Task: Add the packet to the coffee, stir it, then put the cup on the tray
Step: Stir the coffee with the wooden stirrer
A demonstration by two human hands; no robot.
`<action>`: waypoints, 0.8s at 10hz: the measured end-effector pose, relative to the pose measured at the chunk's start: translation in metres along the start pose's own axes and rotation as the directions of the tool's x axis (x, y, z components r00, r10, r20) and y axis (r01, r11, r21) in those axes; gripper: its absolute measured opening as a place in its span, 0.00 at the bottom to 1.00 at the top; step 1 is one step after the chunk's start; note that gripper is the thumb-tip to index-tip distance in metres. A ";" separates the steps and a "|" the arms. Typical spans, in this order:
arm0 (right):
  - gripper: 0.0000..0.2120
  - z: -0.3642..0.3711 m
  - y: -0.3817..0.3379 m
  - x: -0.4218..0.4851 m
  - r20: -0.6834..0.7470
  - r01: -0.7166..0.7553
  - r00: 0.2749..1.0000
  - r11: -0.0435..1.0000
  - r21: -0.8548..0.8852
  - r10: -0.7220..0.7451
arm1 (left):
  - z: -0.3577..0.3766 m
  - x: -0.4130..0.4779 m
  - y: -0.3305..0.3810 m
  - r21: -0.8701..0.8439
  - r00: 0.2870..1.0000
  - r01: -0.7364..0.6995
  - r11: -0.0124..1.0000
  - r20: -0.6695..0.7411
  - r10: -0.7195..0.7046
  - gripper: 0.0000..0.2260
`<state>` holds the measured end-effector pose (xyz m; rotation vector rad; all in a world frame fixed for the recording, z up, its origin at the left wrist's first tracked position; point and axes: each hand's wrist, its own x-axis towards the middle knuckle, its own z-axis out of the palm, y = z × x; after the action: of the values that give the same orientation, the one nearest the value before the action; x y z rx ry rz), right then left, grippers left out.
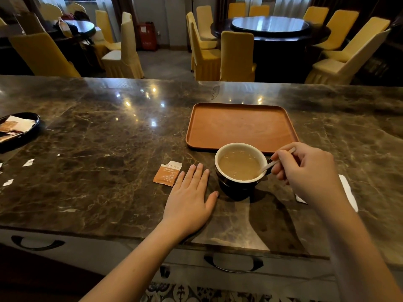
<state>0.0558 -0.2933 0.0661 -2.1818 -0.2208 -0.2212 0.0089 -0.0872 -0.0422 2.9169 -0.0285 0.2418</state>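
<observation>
Torn packet (167,173) reads "taikoo".

Both forearms and hands (192,201) are bare: no sleeves, rings or watch.

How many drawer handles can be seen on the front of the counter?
2. One drawer handle is at the lower left; the other drawer handle is lower, between the two forearms. More may lie outside the view.

I see a dark shiny stone counter (98,149). On it sit an orange tray (239,125), a cup (238,171), a torn packet (167,173), a black dish (19,129), a white wrapper (349,190) and my flat left hand (192,199).
</observation>
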 end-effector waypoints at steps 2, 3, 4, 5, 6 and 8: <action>0.08 0.011 0.002 0.003 -0.113 0.056 0.992 0.997 -0.052 -0.062 | 0.000 0.000 0.001 -0.003 1.000 0.003 1.000 0.004 -0.003 0.28; 0.07 0.019 0.003 0.002 -0.088 0.070 0.994 0.998 -0.005 -0.071 | 0.000 0.000 0.000 -0.002 1.000 0.003 1.000 0.003 -0.003 0.28; 0.07 0.026 0.001 -0.004 -0.025 0.079 0.997 0.995 0.068 -0.077 | 0.000 0.000 0.000 -0.003 1.000 0.000 1.000 0.002 0.000 0.27; 0.07 0.024 -0.001 -0.008 0.058 0.074 0.995 0.989 0.131 -0.082 | 0.000 0.000 0.000 -0.004 1.000 -0.001 1.000 -0.003 0.001 0.27; 0.08 0.012 -0.001 -0.008 0.111 0.077 0.990 0.992 0.105 -0.089 | 0.000 0.000 0.000 -0.005 1.000 0.003 1.000 -0.005 -0.003 0.27; 0.07 -0.005 -0.002 -0.006 -0.036 0.220 0.974 0.975 -0.043 -0.222 | 0.001 0.001 -0.001 -0.010 1.000 0.001 1.000 -0.006 -0.001 0.27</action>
<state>0.0495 -0.2970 0.0689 -2.1880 -0.4404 -0.3973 0.0097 -0.0868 -0.0431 2.9062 -0.0272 0.2495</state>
